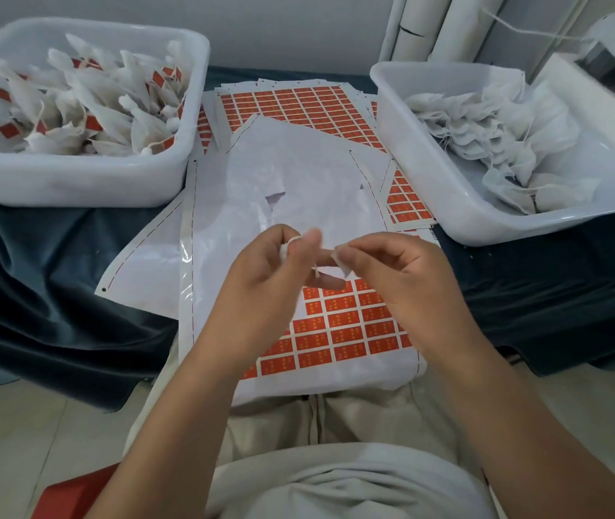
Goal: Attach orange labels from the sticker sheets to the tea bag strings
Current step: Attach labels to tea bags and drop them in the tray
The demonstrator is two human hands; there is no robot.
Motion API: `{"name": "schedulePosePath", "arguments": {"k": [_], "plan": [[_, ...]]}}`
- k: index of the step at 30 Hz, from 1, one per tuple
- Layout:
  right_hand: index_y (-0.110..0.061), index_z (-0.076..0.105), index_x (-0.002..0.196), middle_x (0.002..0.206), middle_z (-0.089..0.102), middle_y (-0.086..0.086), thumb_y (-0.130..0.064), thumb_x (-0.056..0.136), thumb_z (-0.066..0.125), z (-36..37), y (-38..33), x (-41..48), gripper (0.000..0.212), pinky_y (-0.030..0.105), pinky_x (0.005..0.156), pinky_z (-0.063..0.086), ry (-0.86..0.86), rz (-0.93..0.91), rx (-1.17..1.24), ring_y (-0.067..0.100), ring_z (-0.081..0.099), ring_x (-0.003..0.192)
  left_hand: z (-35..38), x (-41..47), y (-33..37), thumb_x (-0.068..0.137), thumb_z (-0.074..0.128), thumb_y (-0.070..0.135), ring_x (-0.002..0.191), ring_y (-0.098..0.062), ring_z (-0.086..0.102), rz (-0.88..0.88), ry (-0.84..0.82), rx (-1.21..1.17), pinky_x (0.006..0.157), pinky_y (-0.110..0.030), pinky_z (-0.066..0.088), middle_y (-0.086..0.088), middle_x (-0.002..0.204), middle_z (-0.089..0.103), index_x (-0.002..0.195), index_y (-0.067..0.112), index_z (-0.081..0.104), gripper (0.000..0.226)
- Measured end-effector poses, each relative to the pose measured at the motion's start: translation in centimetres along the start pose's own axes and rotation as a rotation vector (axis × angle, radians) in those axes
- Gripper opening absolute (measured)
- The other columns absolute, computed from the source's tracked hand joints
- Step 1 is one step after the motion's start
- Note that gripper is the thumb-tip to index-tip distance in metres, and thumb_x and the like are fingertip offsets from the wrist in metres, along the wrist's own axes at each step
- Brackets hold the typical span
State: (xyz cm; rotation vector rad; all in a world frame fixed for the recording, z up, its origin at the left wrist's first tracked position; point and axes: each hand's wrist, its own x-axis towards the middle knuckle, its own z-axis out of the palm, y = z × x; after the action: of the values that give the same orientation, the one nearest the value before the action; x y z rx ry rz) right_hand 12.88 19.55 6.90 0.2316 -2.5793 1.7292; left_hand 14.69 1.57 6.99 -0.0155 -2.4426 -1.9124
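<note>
My left hand point(276, 264) and my right hand point(392, 271) meet above a sticker sheet point(347, 327) of orange labels on my lap edge. The left hand pinches a small white tea bag part with a string point(315, 271) hanging below it. The right hand pinches a white piece point(341, 262) of the tea bag or its string end; blur hides the detail. More orange sticker sheets point(298, 106) lie further back, partly under blank white backing sheets point(279, 174).
A white tub point(73, 181) at the left holds several tea bags with orange labels. A white tub point(448, 204) at the right holds unlabelled tea bags. Dark cloth point(55, 275) covers the table. White rolls point(448, 28) stand at the back right.
</note>
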Motion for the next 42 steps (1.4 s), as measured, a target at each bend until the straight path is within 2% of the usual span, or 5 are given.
{"name": "schedulePosePath", "arguments": {"k": [5,11,22,34,42], "plan": [[-0.035,0.078,0.098,0.102,0.078,-0.006,-0.052,0.089,0.075,0.2,0.6,0.1,0.019,0.040,0.095,0.061,0.166,0.133,0.356,0.015,0.076,0.099,-0.1,0.0,0.3,0.112,0.036,0.042,0.078,0.011,0.066,-0.064,-0.007,0.091,0.075,-0.025,0.045,0.022,0.089,0.073,0.102,0.040,0.067,0.033],[-0.040,0.075,0.098,0.100,0.078,-0.012,-0.056,0.092,0.072,0.8,0.2,-0.3,0.018,0.017,0.069,0.059,0.189,0.110,0.292,0.010,0.077,0.090,-1.6,-0.4,1.0,0.105,0.044,0.048,0.051,-0.001,0.045,-0.012,-0.242,0.020,0.052,-0.011,0.042,0.013,0.060,0.050,0.084,0.039,0.072,0.036],[-0.025,0.084,0.096,0.100,0.080,0.001,-0.027,0.097,0.074,2.1,0.2,-0.6,0.010,0.023,0.081,0.058,-0.012,0.378,0.736,0.015,0.078,0.096,0.4,0.0,-0.2,0.103,0.059,0.042,0.048,0.000,0.052,0.112,0.010,0.197,0.048,-0.008,0.039,0.017,0.051,0.055,0.079,0.039,0.073,0.027],[-0.026,0.082,0.101,0.098,0.080,-0.002,-0.054,0.083,0.079,1.6,0.3,-0.3,0.034,0.023,0.076,0.058,-0.018,0.363,0.522,0.011,0.077,0.084,0.6,-0.1,-0.5,0.100,0.062,0.050,0.061,-0.006,0.063,0.336,0.192,0.516,0.059,-0.028,0.056,0.012,0.071,0.073,0.096,0.029,0.083,0.029],[-0.021,0.078,0.118,0.111,0.078,0.005,-0.059,0.087,0.072,1.3,-0.2,0.0,0.049,0.030,0.091,0.057,-0.152,0.361,0.660,0.017,0.075,0.102,1.0,-0.2,-0.4,0.098,0.071,0.033,0.075,-0.001,0.068,0.204,0.226,0.172,0.060,-0.007,0.046,0.024,0.074,0.071,0.081,0.043,0.073,0.020]]}}
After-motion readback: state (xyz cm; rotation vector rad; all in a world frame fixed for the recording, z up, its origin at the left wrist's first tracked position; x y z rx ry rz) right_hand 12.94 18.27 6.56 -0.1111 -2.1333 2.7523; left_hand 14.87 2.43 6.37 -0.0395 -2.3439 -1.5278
